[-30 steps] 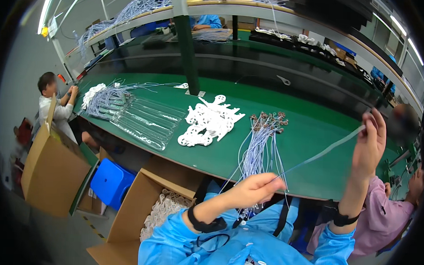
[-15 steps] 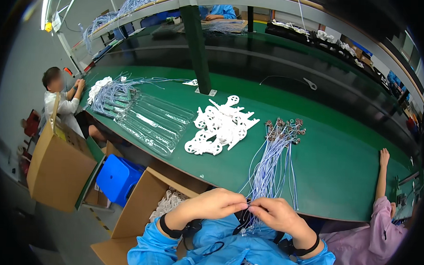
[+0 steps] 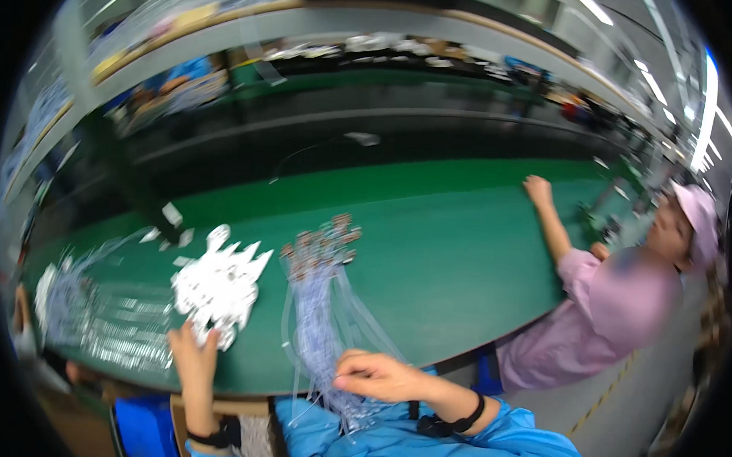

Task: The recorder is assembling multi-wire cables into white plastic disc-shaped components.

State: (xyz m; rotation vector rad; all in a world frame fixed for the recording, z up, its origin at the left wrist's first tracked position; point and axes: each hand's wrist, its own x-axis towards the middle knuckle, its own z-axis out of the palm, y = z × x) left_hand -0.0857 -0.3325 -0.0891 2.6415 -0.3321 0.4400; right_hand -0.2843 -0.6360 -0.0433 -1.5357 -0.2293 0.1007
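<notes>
My left hand (image 3: 192,358) reaches to the near edge of a pile of flat white plastic parts (image 3: 219,284), fingers apart and holding nothing visible. The parts are smeared by motion. My right hand (image 3: 383,376) is closed, thumb and fingers pinched together, over the near end of a bundle of thin pale-blue wires (image 3: 316,327). What lies in that pinch is too blurred to make out. Small brown pieces (image 3: 321,247) sit at the bundle's far end, on the green table (image 3: 429,271). The wires' near ends hang over the table edge onto my lap.
Clear plastic trays (image 3: 129,325) and more wires (image 3: 67,299) lie at the left. A blue stool (image 3: 145,426) stands below the table's left side. At the right, a person in pink (image 3: 613,310) rests an arm on the table. A dark post (image 3: 134,176) rises behind the white pile.
The view has swung right. My left hand has left the wires and moved to the white parts, its fingers opening. My right hand stays by the wires.
</notes>
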